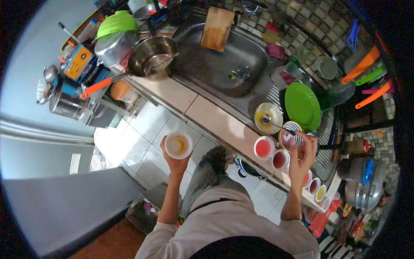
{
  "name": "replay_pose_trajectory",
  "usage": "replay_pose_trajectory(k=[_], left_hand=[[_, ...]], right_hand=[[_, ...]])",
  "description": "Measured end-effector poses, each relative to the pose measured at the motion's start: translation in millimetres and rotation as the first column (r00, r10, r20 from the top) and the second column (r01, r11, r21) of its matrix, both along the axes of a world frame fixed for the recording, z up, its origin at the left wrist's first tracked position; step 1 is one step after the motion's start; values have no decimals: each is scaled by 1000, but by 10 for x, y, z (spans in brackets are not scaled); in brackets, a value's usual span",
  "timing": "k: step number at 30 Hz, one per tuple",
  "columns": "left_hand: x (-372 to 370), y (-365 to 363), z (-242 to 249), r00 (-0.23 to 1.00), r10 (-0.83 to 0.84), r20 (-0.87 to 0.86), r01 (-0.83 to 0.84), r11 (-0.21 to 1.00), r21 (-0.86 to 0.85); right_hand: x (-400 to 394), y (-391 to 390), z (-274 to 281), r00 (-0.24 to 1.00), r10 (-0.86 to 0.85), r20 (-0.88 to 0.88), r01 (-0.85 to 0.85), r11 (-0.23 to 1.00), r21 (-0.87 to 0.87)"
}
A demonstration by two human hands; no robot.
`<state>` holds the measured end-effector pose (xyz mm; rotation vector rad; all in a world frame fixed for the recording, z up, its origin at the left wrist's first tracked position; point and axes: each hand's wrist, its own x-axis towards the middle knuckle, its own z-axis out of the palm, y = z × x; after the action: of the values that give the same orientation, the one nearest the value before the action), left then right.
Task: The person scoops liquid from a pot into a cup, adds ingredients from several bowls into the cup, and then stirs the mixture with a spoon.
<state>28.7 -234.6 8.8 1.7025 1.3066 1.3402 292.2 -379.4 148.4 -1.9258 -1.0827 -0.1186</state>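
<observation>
My left hand (176,163) is wrapped round a small white cup (178,145) with yellow residue inside, held out over the floor. My right hand (302,153) is over the counter edge, its fingers closed on the handle end of a metal spoon (281,127). The spoon's head rests in a clear bowl (261,126) smeared with yellow. Just behind my right fingers stands a striped cup (286,126), partly hidden. Close by are a white cup of light red contents (264,148) and another with darker red contents (280,159).
More small cups (321,193) line the counter edge on the right. A green plate (302,105) lies on the drainboard beside the steel sink (224,64). A wooden board (217,29) leans in the sink. A saucepan (152,55) with an orange handle juts past the counter edge.
</observation>
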Motion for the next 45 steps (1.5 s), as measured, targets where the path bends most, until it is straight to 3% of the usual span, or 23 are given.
replay_pose_trajectory(k=[1, 2, 5, 6, 10, 13, 15, 17, 20, 22, 23, 24, 29, 31, 33, 35, 36, 37, 39, 40, 41, 43, 45], left_hand=[[-45, -105, -13, 1000, 31, 6, -31, 999, -21], [-68, -218, -90, 997, 56, 53, -53, 997, -60], [-112, -558, -178, 994, 109, -23, -111, 989, -95], [-124, -619, -190, 995, 75, -64, -76, 997, -8], [-230, -580, -86, 991, 35, -128, -34, 999, 14], [-345, -371, -172, 990, 126, -62, -122, 990, 71], [-401, -249, -235, 991, 127, -45, -124, 990, 67], [-421, -78, -317, 988, 135, 81, -132, 991, -32], [-447, 238, -298, 988, 155, 9, -155, 988, -9], [-510, 500, -231, 985, 161, 64, -159, 986, -39], [-567, 623, -181, 982, 152, 110, -145, 987, -68], [-631, 778, -114, 984, 175, 27, -175, 985, -13], [-932, 1383, -86, 987, 159, 37, -161, 986, 44], [-975, 1491, -56, 996, 69, -51, -64, 994, 83], [-931, 1506, -63, 998, 15, 56, -15, 1000, -1], [-930, 1510, -55, 994, -9, -105, 14, 999, 50], [-887, 1502, -88, 998, -39, 58, 42, 998, -43], [-860, 1495, -95, 997, -34, 64, 37, 999, -39], [-829, 1503, -99, 986, -73, 152, 85, 993, -77], [-818, 1505, -30, 986, -84, 143, 95, 993, -70], [-816, 1516, -24, 987, -79, 142, 88, 995, -57], [-816, 1528, -32, 985, -109, 131, 124, 986, -110], [-837, 1569, -78, 987, -92, 131, 112, 982, -153]], right_hand=[[-29, -41, -11, 999, 4, -43, -2, 1000, 28], [-12, -92, -50, 998, 21, 52, -22, 999, 25], [-157, -243, -39, 998, 25, -58, -24, 999, 26], [-208, -288, -66, 993, 42, -113, -35, 997, 64], [-399, -300, -204, 947, 144, -287, -107, 984, 142], [-546, -133, -305, 948, 185, -258, -165, 981, 98], [-705, 51, -285, 946, 215, -241, -199, 976, 91], [-855, 287, -289, 902, 299, -310, -280, 954, 107], [-1028, 786, -325, 849, 424, -316, -388, 906, 171], [-1109, 1166, -268, 820, 460, -341, -432, 888, 157], [-1147, 1372, -217, 826, 458, -330, -441, 888, 127], [-1202, 1560, -177, 831, 456, -319, -448, 888, 103], [-1263, 2415, -117, 856, 429, -288, -367, 897, 246], [-1267, 2661, -58, 890, 341, -303, -298, 937, 180], [-1192, 2863, -196, 869, 404, -285, -371, 914, 163], [-1179, 3063, -313, 910, 336, -243, -337, 941, 40], [-1103, 3173, -453, 929, 353, -113, -351, 936, 37], [-1057, 3283, -577, 928, 358, -106, -356, 934, 38], [-984, 3483, -763, 817, 381, -432, -320, 924, 209], [-921, 3551, -794, 750, 416, -515, -367, 909, 198], [-874, 3607, -823, 747, 428, -509, -374, 903, 210], [-877, 3717, -745, 717, 545, -434, -545, 827, 138], [-947, 3727, -635, 751, 547, -369, -548, 829, 113]])
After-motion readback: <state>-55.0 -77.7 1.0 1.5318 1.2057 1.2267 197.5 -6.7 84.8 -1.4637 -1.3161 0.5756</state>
